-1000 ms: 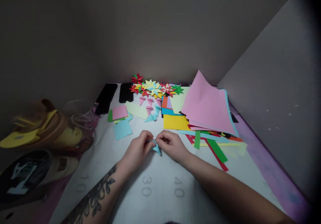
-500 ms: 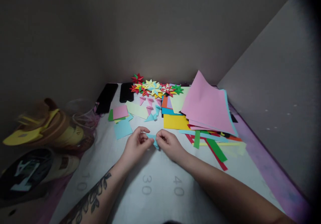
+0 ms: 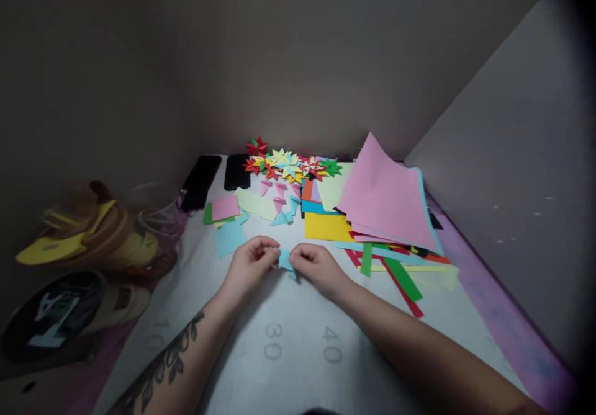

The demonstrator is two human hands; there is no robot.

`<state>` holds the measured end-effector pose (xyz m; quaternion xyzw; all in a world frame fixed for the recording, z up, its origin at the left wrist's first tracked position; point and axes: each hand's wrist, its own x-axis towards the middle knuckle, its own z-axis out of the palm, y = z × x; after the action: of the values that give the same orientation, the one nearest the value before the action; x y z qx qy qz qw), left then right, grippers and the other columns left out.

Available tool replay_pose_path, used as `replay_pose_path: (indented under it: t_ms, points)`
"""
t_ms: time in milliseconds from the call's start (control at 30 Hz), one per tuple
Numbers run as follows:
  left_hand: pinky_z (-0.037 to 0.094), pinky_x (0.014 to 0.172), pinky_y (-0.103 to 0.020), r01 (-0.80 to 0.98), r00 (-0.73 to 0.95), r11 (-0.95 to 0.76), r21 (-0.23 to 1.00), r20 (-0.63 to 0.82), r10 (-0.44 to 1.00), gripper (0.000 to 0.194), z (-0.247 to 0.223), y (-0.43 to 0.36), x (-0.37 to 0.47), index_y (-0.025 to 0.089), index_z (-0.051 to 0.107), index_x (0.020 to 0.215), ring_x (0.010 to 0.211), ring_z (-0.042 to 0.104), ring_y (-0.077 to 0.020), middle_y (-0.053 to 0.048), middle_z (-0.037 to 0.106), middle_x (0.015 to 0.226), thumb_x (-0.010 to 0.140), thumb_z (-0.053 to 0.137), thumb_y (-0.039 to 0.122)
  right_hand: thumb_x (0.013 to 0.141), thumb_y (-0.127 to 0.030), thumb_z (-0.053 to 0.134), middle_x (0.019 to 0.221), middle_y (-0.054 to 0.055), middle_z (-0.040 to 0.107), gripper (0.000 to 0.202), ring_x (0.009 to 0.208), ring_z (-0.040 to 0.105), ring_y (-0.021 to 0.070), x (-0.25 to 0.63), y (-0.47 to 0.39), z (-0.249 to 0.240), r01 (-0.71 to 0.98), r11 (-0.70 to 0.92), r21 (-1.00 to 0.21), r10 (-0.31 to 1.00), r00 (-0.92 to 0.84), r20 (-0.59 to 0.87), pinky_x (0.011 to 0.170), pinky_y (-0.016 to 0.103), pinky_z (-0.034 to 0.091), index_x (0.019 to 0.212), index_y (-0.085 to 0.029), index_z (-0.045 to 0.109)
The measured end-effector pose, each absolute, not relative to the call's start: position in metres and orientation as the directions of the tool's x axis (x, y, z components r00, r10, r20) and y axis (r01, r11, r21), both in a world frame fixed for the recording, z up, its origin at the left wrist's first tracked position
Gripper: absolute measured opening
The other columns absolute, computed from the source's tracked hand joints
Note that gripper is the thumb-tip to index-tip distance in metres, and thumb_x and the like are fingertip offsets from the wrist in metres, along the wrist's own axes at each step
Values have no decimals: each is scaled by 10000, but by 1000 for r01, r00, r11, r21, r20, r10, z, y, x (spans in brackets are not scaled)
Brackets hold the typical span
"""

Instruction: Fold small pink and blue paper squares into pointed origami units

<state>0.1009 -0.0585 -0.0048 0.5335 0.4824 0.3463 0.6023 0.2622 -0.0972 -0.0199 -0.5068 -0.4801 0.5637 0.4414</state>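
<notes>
A small folded piece of light blue paper (image 3: 286,260) is held between my two hands, low over the white surface. My left hand (image 3: 251,263) pinches its left side between thumb and fingers. On the opposite side, my right hand (image 3: 319,266) is closed on the paper's right edge. Just beyond my hands lie small folded light blue pieces (image 3: 281,218) and several folded pink pieces (image 3: 279,205). A flat light blue square (image 3: 229,240) rests beyond my left hand, near a pink square (image 3: 226,206).
Folded paper stars (image 3: 291,165) are heaped at the back, beside two black phones (image 3: 203,176). Large pink sheets (image 3: 386,204) top a paper stack at right, with green strips (image 3: 404,280) in front. Containers with a yellow item (image 3: 51,250) crowd the left edge.
The light blue paper has turned in my fingers and shows a broader face now. My hands stay nearly in place, and the view has shifted slightly.
</notes>
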Motion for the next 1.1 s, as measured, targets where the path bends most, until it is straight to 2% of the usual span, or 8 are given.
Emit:
replay_pose_path:
  t_ms: [133, 300, 500, 700, 767, 933, 1033, 1100]
  points:
    - [406, 539, -206, 62, 254, 194, 979, -203, 946, 229, -5, -59, 102, 146, 616, 819, 538, 559, -112, 13, 617, 578, 691, 681, 325, 740, -377, 631, 496, -52, 474, 254, 450, 384, 76, 268, -94, -22, -100, -179, -979, 974, -155, -163, 453, 210, 286, 633, -159, 557]
    - [414, 539, -199, 43, 223, 219, 975, -224, 949, 234, -4, -61, 104, 147, 619, 800, 538, 553, -102, 10, 632, 593, 679, 689, 335, 731, -379, 640, 487, -46, 485, 253, 451, 390, 78, 268, -92, -24, -85, -205, -975, 971, -146, -191, 453, 212, 277, 641, -154, 570]
    - [402, 521, -194, 112, 240, 135, 984, -159, 958, 196, -7, -64, 105, 157, 589, 777, 533, 528, -97, 29, 581, 594, 697, 675, 315, 725, -272, 591, 535, -51, 472, 179, 498, 397, 84, 261, -95, -23, 154, -117, -981, 993, 17, -116, 483, 205, 321, 599, -174, 510]
    - [430, 585, -222, 208, 256, 81, 975, -134, 957, 183, -6, -66, 106, 160, 659, 766, 640, 573, -136, -18, 657, 734, 650, 705, 294, 725, -187, 567, 581, -35, 513, 154, 550, 457, 100, 254, -98, -28, 397, 76, -915, 996, 4, 84, 522, 213, 347, 579, -177, 521]
    - [423, 586, -218, 168, 190, 105, 980, -137, 972, 174, -6, -63, 105, 161, 671, 750, 629, 565, -127, -16, 663, 727, 645, 716, 293, 743, -183, 572, 593, -29, 528, 161, 563, 477, 105, 254, -99, -27, 402, 130, -906, 990, -5, 140, 537, 220, 364, 588, -181, 531]
    - [401, 554, -186, -114, 38, 204, 972, -201, 979, 289, -6, -52, 98, 153, 644, 777, 584, 545, -88, 9, 643, 681, 576, 778, 312, 772, -175, 576, 625, -11, 549, 170, 603, 519, 123, 259, -101, -23, 344, 205, -916, 976, 1, 219, 572, 237, 403, 607, -185, 537]
    - [405, 557, -180, -173, 44, 264, 949, -260, 965, 340, -7, -49, 97, 136, 639, 796, 580, 547, -81, -8, 660, 694, 558, 795, 321, 770, -188, 591, 675, -10, 531, 117, 612, 499, 127, 261, -103, -25, 380, 235, -894, 956, 75, 283, 575, 243, 412, 679, -196, 517]
    - [419, 568, -186, -187, 85, 290, 939, -278, 957, 349, -8, -52, 99, 130, 646, 841, 558, 535, -66, -28, 685, 771, 590, 778, 334, 745, -165, 602, 797, 15, 541, 104, 710, 519, 150, 260, -104, -26, 433, 306, -848, 924, 81, 375, 616, 258, 435, 789, -205, 516]
